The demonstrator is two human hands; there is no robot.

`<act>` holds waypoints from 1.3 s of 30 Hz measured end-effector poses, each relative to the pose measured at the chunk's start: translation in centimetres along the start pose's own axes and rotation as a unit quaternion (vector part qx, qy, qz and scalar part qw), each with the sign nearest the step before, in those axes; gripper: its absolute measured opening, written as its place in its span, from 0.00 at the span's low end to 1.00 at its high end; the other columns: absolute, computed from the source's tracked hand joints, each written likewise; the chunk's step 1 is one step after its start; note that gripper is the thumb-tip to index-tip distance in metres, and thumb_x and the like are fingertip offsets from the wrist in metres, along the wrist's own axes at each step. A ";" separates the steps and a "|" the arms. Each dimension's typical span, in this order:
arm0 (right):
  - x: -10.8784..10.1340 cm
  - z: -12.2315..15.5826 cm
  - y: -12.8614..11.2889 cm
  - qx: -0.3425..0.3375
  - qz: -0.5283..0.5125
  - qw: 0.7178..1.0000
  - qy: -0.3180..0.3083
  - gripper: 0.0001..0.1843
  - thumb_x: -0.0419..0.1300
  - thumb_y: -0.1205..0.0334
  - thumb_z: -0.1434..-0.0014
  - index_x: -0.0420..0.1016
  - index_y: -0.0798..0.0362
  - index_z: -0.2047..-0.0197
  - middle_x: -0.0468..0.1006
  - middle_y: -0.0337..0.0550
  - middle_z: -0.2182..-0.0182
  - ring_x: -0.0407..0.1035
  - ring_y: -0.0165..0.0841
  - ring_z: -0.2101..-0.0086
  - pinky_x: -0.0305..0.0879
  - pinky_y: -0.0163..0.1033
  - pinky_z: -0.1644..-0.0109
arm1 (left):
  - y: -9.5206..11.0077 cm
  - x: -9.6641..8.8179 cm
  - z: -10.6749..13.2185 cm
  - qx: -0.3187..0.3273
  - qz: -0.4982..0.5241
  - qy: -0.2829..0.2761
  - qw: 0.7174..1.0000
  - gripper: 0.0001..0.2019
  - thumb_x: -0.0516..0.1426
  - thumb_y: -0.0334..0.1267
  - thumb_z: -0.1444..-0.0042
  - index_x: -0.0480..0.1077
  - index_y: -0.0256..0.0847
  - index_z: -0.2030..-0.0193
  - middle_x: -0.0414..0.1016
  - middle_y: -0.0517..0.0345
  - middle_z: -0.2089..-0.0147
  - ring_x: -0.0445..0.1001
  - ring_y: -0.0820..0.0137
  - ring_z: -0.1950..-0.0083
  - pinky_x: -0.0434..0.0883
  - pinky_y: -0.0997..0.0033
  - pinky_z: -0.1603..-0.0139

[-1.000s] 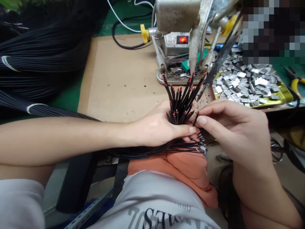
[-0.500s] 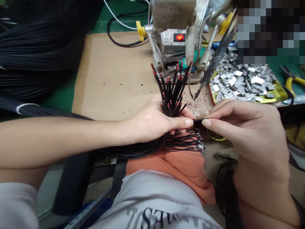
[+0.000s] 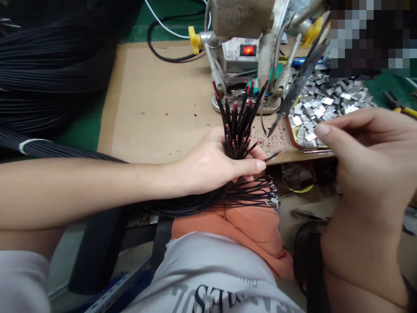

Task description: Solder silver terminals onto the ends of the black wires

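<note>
Over the tan card-topped table [image 3: 156, 108], your left hand [image 3: 208, 163] grips a bundle of thin black red-tipped cables [image 3: 237, 130]; whether your right hand [image 3: 368, 152] holds anything is unclear. Slack fingers could spill them.

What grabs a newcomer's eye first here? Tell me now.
A bundle of black cables with red tips fans upward from the left hand at the centre. Behind it stands a metal bench machine with a glowing red switch. To the right, a gold tray holds a heap of small silver metal pieces.
</note>
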State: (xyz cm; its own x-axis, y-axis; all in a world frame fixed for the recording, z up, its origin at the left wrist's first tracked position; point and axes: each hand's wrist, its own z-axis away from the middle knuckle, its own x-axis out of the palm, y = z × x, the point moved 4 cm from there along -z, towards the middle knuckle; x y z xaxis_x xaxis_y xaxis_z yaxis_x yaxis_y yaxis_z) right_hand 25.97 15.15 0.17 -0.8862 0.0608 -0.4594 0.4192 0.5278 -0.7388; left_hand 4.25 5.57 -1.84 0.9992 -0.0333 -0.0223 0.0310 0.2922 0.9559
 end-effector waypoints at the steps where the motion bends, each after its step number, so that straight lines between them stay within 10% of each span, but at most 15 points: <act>1: -0.6 -0.6 0.4 -0.001 0.071 0.997 0.017 0.05 0.75 0.70 0.41 0.93 0.54 0.60 0.89 0.45 0.68 0.76 0.32 0.70 0.66 0.39 0.66 | 0.0 -0.1 0.0 -0.002 0.001 0.008 1.000 0.03 0.70 0.29 0.40 0.84 0.38 0.61 0.82 0.64 0.72 0.77 0.77 0.72 0.72 0.82 0.72; 16: -0.5 -2.1 2.7 0.110 0.260 0.954 -0.105 0.03 0.77 0.66 0.42 0.89 0.53 0.63 0.76 0.38 0.75 0.62 0.30 0.73 0.60 0.43 0.62 | 0.2 -0.3 0.1 -0.035 0.010 0.036 0.999 0.08 0.69 0.26 0.44 0.87 0.37 0.58 0.80 0.64 0.77 0.74 0.75 0.77 0.70 0.79 0.76; 23: -1.1 -1.1 1.2 -0.008 0.054 0.999 0.002 0.15 0.66 0.73 0.34 0.90 0.51 0.49 0.76 0.41 0.67 0.66 0.31 0.69 0.56 0.44 0.64 | 0.1 -0.1 -0.6 -0.058 0.056 0.060 0.995 0.06 0.68 0.22 0.41 0.84 0.33 0.59 0.77 0.62 0.77 0.75 0.76 0.77 0.64 0.81 0.81; 27: 0.4 0.4 0.8 0.038 -0.095 0.994 -0.028 0.09 0.66 0.63 0.27 0.89 0.48 0.57 0.69 0.38 0.75 0.62 0.32 0.74 0.52 0.45 0.68 | -0.2 -0.3 -1.1 -0.061 0.097 0.070 0.991 0.05 0.68 0.22 0.40 0.84 0.34 0.60 0.76 0.62 0.78 0.74 0.77 0.78 0.62 0.82 0.82; 39: 5.2 3.3 0.5 0.087 -0.177 0.978 -0.073 0.07 0.71 0.61 0.29 0.86 0.43 0.49 0.87 0.40 0.57 0.84 0.36 0.64 0.85 0.43 0.60 | -0.2 -0.5 -1.5 -0.066 0.139 0.073 0.985 0.07 0.65 0.20 0.39 0.83 0.34 0.61 0.75 0.62 0.77 0.74 0.77 0.79 0.61 0.82 0.82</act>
State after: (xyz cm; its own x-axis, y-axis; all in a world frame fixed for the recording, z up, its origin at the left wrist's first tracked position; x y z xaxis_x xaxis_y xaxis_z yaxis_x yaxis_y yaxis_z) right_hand 22.24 12.98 -4.21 -0.9496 -0.2282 -0.2150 0.1289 0.3409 -0.9312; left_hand 3.75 7.00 -2.45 0.9626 0.1995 0.1833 -0.2500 0.3935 0.8847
